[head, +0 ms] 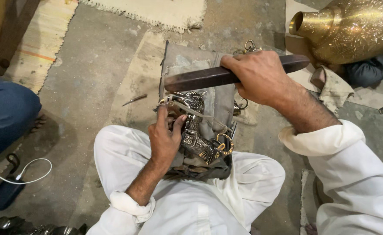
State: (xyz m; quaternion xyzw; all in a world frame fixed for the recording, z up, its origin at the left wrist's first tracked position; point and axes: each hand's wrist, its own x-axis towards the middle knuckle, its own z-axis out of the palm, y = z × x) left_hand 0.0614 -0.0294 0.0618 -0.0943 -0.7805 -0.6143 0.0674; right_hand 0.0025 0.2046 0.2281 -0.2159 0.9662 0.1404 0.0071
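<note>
My right hand (259,76) grips a long dark wooden stick (200,78) held level above my lap. Just under the stick, my left hand (165,137) pinches a thin metal tool (198,113) against an ornate silver metal piece (195,130) with gold-coloured rings. The piece rests on a grey padded block (219,100) between my crossed legs in white trousers.
A large engraved brass vessel (352,28) lies at the top right. A small metal tool (134,100) lies on the concrete floor to the left. Another person's knee in blue (6,111) is at the left edge, with a black device and white cable (8,182) below.
</note>
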